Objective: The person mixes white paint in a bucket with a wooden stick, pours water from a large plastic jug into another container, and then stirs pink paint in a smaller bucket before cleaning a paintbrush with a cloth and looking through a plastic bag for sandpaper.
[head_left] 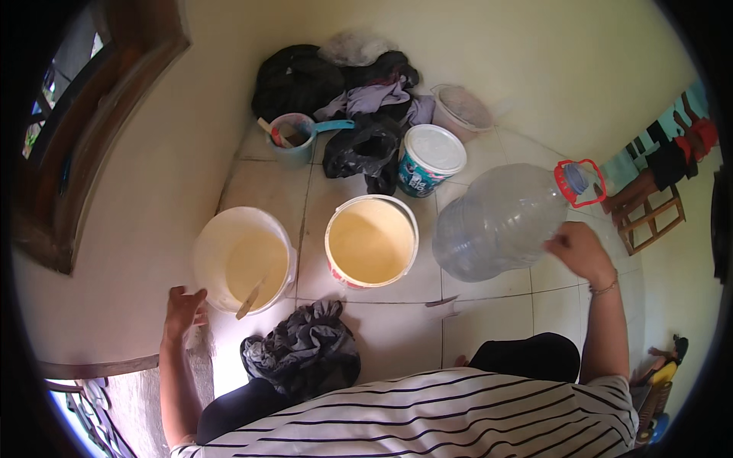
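Note:
My left hand (183, 311) is at the near left side of a white bucket (292, 263), empty, its fingers bent and apart. In that bucket lies a pale liquid, and a wooden stick (249, 299) leans on the near rim. To its right stands a second bucket (413, 243) with cream-yellow liquid inside. Beside the large clear water jug (496, 221), below its neck, my right hand (584, 256) has curled fingers, slightly blurred; whether they grip anything is unclear. A red handle (565, 183) rings the jug's blue cap (577, 179).
Behind the buckets are a lidded paint tub (434, 156), a black plastic bag (363, 149), a blue dipper (294, 153) with tools, a pinkish bucket (462, 111) and piled cloths (374, 99). A crumpled dark cloth (305, 351) lies near me. At right stands a wooden stool (649, 221).

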The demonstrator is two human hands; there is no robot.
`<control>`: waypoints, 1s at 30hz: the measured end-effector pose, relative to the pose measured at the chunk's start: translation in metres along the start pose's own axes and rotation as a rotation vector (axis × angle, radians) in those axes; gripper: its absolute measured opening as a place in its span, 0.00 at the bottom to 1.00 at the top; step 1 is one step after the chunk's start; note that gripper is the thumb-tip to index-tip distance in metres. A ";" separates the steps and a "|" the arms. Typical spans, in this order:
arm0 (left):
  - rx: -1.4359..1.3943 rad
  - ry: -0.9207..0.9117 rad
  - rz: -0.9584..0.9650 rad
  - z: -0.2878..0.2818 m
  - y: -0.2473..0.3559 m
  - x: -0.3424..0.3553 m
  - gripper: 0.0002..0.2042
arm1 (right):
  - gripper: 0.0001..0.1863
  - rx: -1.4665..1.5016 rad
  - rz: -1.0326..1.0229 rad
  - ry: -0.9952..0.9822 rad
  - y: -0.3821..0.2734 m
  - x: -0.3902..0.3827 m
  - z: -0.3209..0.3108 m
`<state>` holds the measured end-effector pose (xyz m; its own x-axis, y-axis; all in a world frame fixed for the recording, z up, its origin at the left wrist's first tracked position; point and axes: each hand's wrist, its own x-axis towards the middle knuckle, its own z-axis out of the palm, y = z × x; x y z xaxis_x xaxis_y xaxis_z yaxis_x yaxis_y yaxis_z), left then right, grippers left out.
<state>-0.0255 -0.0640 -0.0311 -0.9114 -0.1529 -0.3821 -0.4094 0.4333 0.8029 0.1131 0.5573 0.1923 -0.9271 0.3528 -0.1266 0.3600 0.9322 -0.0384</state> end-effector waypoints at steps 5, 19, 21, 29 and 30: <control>0.484 0.049 0.723 0.033 0.165 -0.084 0.27 | 0.20 0.412 0.456 0.131 0.179 0.002 0.034; 0.374 -0.417 1.020 0.419 0.380 -0.193 0.48 | 0.41 1.239 0.800 -0.265 0.289 0.061 0.240; 0.315 -0.366 0.976 0.440 0.377 -0.197 0.46 | 0.32 1.301 0.906 -0.264 0.279 0.066 0.249; -0.008 -0.182 0.922 0.486 0.379 -0.200 0.33 | 0.43 1.465 0.942 -0.380 0.260 0.086 0.281; -0.045 -0.242 0.916 0.483 0.380 -0.199 0.31 | 0.43 1.540 0.928 -0.427 0.259 0.085 0.288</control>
<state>0.0209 0.5597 0.1290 -0.8474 0.4201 0.3248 0.4546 0.2577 0.8526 0.1574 0.8057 -0.1136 -0.4021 0.3753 -0.8351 0.6694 -0.5019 -0.5478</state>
